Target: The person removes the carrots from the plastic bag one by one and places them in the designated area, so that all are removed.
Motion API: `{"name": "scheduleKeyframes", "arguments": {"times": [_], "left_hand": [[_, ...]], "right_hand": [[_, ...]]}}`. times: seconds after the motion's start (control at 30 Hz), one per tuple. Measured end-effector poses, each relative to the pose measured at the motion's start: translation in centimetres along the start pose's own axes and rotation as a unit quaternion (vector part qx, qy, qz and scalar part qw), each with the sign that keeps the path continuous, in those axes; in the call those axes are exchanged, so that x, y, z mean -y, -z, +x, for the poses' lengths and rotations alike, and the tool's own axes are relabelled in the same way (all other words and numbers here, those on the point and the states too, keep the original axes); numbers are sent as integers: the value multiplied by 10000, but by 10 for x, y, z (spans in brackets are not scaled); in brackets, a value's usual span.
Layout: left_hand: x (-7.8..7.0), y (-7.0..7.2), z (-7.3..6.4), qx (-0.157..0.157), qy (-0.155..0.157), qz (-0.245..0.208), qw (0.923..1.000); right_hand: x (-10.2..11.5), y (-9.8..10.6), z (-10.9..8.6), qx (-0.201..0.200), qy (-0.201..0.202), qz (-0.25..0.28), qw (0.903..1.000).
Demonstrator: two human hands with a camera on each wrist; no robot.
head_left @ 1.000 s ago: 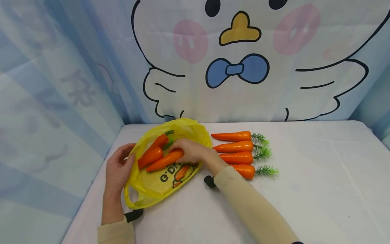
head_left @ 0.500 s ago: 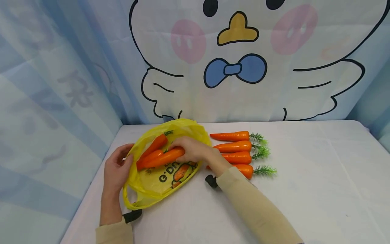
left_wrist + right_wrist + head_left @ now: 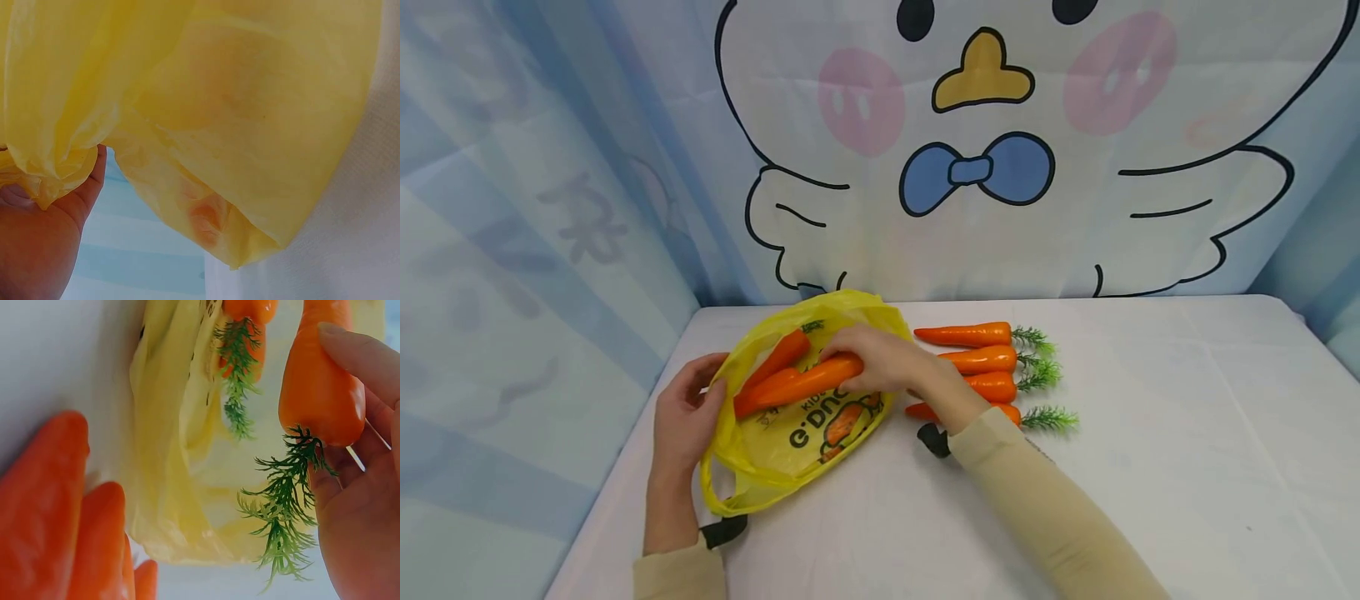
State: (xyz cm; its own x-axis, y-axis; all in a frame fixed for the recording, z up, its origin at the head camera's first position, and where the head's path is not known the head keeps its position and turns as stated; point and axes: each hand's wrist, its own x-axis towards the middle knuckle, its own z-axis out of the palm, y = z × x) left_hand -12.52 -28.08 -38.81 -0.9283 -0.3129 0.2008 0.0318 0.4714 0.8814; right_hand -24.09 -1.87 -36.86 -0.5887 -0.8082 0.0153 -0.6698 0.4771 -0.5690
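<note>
A yellow plastic bag (image 3: 767, 475) lies with its mouth wide on the left of the table. My left hand (image 3: 685, 417) holds its left rim between thumb and fingers; in the left wrist view the film bunches over that hand (image 3: 37, 250). Inside the bag's mouth, my right hand (image 3: 883, 358) grips an orange carrot (image 3: 812, 383) by its thick end. The right wrist view shows my thumb across this carrot (image 3: 322, 394), its green leaves (image 3: 281, 506) hanging free beside the palm. Behind it in the bag are a carrot (image 3: 784, 354) and another (image 3: 775, 385), partly covered.
Several carrots lie in a row right of the bag, including the farthest one (image 3: 962, 335) and the nearest one, whose leaves (image 3: 1051, 418) point right. My right forearm crosses over part of this row. A printed curtain (image 3: 977, 250) hangs behind the white table (image 3: 1187, 458).
My right hand has drawn slightly back to the right with the carrot, which now overlaps the carrot behind it. The left hand stays at the rim. The head view has shifted a little.
</note>
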Motion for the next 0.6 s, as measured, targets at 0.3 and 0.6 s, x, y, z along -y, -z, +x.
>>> {"name": "scheduleKeyframes", "arguments": {"times": [0.3, 0.6], "left_hand": [[0, -1, 0, -30, 64, 138, 9999], [0, 0, -1, -44, 50, 176, 9998]], "right_hand": [[3, 14, -13, -27, 84, -185, 9998], [2, 24, -28, -191, 85, -228, 9995]]}}
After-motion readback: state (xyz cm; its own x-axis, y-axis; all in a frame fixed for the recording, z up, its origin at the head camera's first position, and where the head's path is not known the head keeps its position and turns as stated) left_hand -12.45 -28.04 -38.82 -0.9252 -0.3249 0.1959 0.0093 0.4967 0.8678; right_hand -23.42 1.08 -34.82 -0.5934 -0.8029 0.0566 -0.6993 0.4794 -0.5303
